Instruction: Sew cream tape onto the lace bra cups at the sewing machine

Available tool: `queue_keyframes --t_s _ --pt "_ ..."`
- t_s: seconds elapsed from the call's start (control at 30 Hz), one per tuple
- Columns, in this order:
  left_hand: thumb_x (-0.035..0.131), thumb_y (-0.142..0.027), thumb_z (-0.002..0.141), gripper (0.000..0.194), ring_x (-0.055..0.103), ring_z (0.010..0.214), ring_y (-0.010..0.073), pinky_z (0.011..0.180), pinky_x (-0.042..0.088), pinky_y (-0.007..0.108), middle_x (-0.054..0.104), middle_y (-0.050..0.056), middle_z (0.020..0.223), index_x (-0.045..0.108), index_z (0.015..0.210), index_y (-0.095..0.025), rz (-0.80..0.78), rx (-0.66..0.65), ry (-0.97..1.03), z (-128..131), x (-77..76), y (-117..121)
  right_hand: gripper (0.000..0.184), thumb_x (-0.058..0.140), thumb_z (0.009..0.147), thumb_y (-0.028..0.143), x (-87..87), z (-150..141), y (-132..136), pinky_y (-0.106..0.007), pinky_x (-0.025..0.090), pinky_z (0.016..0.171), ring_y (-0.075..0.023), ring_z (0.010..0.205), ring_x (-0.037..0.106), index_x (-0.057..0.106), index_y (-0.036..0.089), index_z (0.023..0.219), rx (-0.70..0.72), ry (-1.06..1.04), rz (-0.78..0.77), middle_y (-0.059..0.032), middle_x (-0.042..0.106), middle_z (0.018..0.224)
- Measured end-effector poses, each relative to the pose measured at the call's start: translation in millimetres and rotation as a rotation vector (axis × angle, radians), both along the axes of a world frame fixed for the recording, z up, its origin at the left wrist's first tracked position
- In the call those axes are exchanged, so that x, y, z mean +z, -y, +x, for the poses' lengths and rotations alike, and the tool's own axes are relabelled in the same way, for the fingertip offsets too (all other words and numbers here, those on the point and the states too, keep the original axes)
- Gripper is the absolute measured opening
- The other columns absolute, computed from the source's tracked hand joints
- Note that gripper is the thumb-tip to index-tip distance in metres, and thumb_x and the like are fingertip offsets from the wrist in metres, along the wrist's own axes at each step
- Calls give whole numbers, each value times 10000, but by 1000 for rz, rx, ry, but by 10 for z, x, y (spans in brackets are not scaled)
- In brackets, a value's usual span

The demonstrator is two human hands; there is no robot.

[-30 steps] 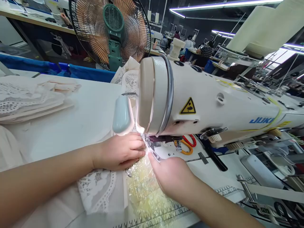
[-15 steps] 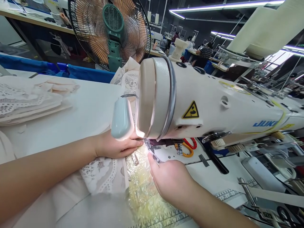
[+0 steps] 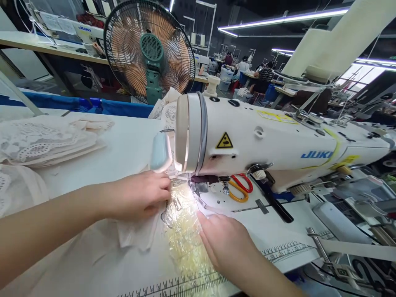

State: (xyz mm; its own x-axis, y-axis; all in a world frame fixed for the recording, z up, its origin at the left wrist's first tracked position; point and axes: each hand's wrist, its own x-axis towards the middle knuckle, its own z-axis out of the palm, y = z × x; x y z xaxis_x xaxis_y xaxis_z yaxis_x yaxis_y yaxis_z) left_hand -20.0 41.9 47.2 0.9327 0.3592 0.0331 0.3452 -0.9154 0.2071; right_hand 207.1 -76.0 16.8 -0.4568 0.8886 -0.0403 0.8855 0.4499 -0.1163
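Observation:
A white JUKI sewing machine [image 3: 262,144] lies across the table, its lamp lighting the needle area [image 3: 194,187]. My left hand [image 3: 140,196] rests knuckles-up on cream lace fabric [image 3: 136,233] just left of the presser foot, fingers curled and pressing the cloth. My right hand [image 3: 224,241] lies flat, fingers together, on the bed in front of the needle, its fingertips at the edge of a white piece. Worn yellowish tape [image 3: 185,235] covers the table between the hands.
A stack of lace pieces [image 3: 46,140] lies at the left. Red and orange scissors [image 3: 239,187] sit under the machine arm. A green fan [image 3: 151,53] stands behind. A ruler strip [image 3: 173,284] runs along the front edge. Other people work at far tables.
My left hand slid back left from the presser foot, pulling the lace with it. My right hand drew slightly away from the needle. The camera view rose and shifted.

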Motion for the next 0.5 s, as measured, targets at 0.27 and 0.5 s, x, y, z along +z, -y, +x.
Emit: queue_keyframes --t_s 0.27,0.5 --pt "527 -152 715 107 529 683 184 612 407 272 581 15 662 540 614 -185 -347 235 -177 -36 256 77 200 391 885 153 -191 -144 510 -249 464 582 -155 666 598 587 188 892 -52 -729 167 -28 636 744" --pt "442 -409 852 247 301 436 91 416 241 209 336 -79 516 414 707 -212 -619 574 361 50 279 316 610 555 863 335 -205 -543 487 -440 495 905 -308 1184 541 375 162 1419 70 -721 90 -210 528 1331"
